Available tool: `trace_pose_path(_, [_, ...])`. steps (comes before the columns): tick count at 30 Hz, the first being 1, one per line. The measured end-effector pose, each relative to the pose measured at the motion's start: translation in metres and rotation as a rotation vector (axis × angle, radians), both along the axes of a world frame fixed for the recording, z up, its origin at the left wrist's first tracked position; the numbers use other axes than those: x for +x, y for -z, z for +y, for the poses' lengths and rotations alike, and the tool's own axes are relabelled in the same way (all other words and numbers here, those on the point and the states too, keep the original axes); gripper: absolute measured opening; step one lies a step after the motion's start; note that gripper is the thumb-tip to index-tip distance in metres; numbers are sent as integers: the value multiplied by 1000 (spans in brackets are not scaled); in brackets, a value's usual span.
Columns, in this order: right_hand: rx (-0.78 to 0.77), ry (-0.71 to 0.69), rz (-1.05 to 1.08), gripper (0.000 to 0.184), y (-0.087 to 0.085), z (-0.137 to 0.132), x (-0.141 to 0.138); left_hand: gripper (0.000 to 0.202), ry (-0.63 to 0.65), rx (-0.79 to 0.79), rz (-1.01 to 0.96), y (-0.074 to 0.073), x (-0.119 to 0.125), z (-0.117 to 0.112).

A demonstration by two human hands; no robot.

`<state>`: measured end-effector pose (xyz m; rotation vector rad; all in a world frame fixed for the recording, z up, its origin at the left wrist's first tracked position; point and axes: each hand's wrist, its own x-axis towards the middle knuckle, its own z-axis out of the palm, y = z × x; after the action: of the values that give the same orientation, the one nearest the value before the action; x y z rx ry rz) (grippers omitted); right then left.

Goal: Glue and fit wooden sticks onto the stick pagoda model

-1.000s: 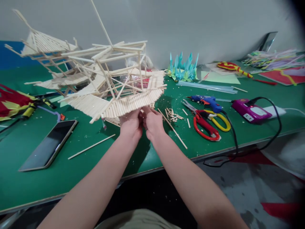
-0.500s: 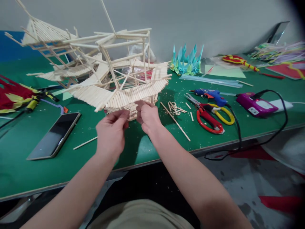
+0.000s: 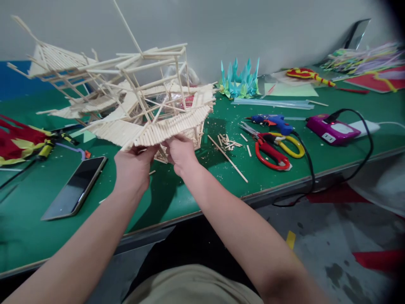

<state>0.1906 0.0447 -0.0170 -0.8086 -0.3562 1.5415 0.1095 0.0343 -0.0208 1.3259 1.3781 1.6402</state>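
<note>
A pagoda-like model built of thin wooden sticks [image 3: 177, 122] stands in front of me, with slatted eaves and an open frame on top. My left hand [image 3: 131, 166] is closed at the lower edge of its front eave, fingertips partly hidden beneath. Close beside it, my right hand [image 3: 180, 152] is closed on the lower part of the model under the same eave, its fingers partly covered by the slats. Whether a small piece lies between the fingers I cannot tell. Just right of the model lie a long stick [image 3: 228, 159] and several short cut sticks [image 3: 229, 142].
On the green table [image 3: 177, 198], a phone [image 3: 76, 188] lies to the left. Red-handled cutters [image 3: 272, 154], yellow-handled scissors [image 3: 292, 145], a blue glue gun [image 3: 275, 122] and a purple power socket [image 3: 332, 130] are at right. Turquoise paper spikes [image 3: 239, 80] stand behind; a cord hangs over the edge.
Both hands have moved slightly left and in under the front eave, their fingers now more hidden. The camera view has shifted a little, and the front of the model seems tilted slightly.
</note>
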Motion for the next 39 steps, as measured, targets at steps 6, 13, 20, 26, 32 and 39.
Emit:
trace_pose_path(6, [13, -8, 5, 27, 1, 1, 0, 17, 63, -67, -99, 2, 2, 4])
trace_pose_path(13, [37, 20, -9, 31, 2, 1, -4, 14, 42, -96, -140, 4, 3, 3])
trace_pose_path(20, [62, 71, -34, 30, 11, 6, -8, 8, 56, -89, -170, 4, 7, 3])
trace_pose_path(26, [64, 69, -39, 29, 15, 10, -10, 9, 64, -89, -171, 3, 7, 2])
trace_pose_path(32, [60, 118, -55, 28, 16, 12, -13, 16, 94, -77, -192, 3, 7, 2])
trace_pose_path(39, [54, 132, -24, 28, 12, 8, -14, 19, 104, -52, -215, 3, 6, 3])
